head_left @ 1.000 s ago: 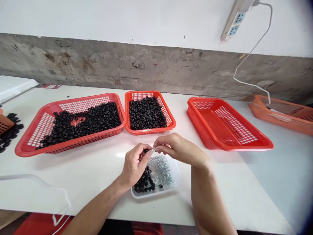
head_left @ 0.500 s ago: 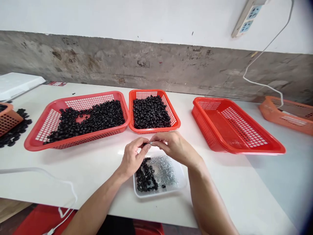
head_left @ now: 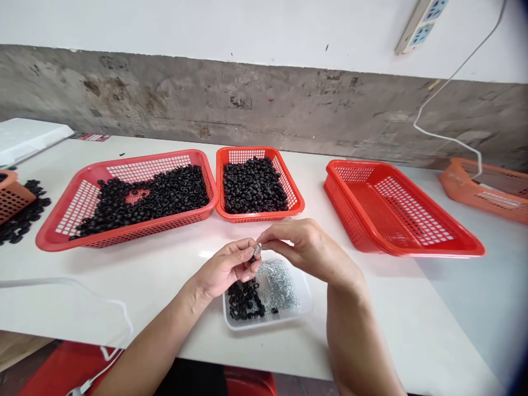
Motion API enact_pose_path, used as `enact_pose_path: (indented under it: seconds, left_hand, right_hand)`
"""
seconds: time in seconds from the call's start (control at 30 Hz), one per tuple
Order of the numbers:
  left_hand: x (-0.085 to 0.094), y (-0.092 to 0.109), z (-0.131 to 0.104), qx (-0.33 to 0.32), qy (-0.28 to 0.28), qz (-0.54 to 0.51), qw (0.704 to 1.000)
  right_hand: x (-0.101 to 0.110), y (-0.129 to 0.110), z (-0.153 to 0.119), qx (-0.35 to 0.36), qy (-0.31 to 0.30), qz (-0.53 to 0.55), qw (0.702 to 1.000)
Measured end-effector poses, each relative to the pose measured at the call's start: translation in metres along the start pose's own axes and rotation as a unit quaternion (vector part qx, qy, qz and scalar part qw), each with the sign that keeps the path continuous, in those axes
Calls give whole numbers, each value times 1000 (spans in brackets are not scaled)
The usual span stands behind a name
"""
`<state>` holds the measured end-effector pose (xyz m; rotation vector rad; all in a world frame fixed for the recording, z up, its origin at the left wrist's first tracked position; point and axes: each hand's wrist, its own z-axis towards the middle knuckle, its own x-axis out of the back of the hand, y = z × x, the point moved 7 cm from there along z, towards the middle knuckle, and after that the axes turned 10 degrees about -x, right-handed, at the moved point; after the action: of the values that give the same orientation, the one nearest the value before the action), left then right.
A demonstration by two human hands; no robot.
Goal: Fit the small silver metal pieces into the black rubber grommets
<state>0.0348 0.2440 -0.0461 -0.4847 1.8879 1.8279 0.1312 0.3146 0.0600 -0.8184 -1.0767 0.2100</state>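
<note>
My left hand (head_left: 229, 265) is closed on a small black part (head_left: 253, 258), with shiny silver bits (head_left: 258, 250) at its top. The fingertips of my right hand (head_left: 297, 242) are pinched together against these silver bits; whether they hold a separate piece is too small to tell. Below both hands sits a clear plastic tray (head_left: 268, 324). Black pieces (head_left: 243, 302) lie in its left part and many tiny silver pieces (head_left: 280, 286) in its right part.
Behind the hands stand a long red basket (head_left: 103, 240) and a smaller red basket (head_left: 259, 218), both holding black rings. An empty red basket (head_left: 371, 220) is at the right. Orange baskets (head_left: 478, 192) (head_left: 12, 198) stand at both sides. A white cable (head_left: 82, 286) crosses the left.
My left hand has turned, showing more of its fingers and the black part with silver bits. My right hand has shifted slightly right and its wrist is more bent. The view has tilted slightly down.
</note>
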Motion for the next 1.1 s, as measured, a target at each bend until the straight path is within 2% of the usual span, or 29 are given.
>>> enact_pose_path:
  seconds: [0.1, 0.2, 0.27, 0.37, 0.5, 0.57, 0.67, 0.77, 1.0, 1.07, 1.1]
  left_hand:
    - [-2, -1, -1, 12, -5, 34, 999]
    - [-3, -3, -2, 5, -16, 156, 988]
    - [-2, -1, -2, -18, -24, 281, 959]
    - [4, 9, -1, -67, -11, 446, 893]
    - [16, 27, 1, -115, 29, 545, 830]
    - [17, 33, 2, -136, 37, 567, 811]
    - [12, 34, 1, -163, 35, 576, 801]
    - [7, 29, -1, -176, 43, 580, 794]
    - [6, 30, -6, -185, 95, 572, 793]
    - [8, 31, -7, -177, 113, 555, 805]
    - [11, 30, -7, -166, 119, 534, 821]
  right_hand:
    - [7, 8, -5, -34, 1, -52, 998]
    - [3, 21, -12, -88, -79, -90, 989]
    - [4, 30, -14, -126, -95, -105, 982]
    - [10, 43, -11, -170, -60, -145, 973]
    - [5, 50, 1, -186, -37, -174, 966]
    - [-7, 46, 7, -170, -57, -166, 970]
    - [-30, 40, 12, -136, -118, -166, 970]
    - [-42, 38, 14, -117, -146, -158, 970]
    - [-41, 35, 14, -111, -177, -64, 976]
    - [-39, 34, 14, -103, -164, -60, 979]
    - [-37, 34, 14, -98, -145, -56, 983]
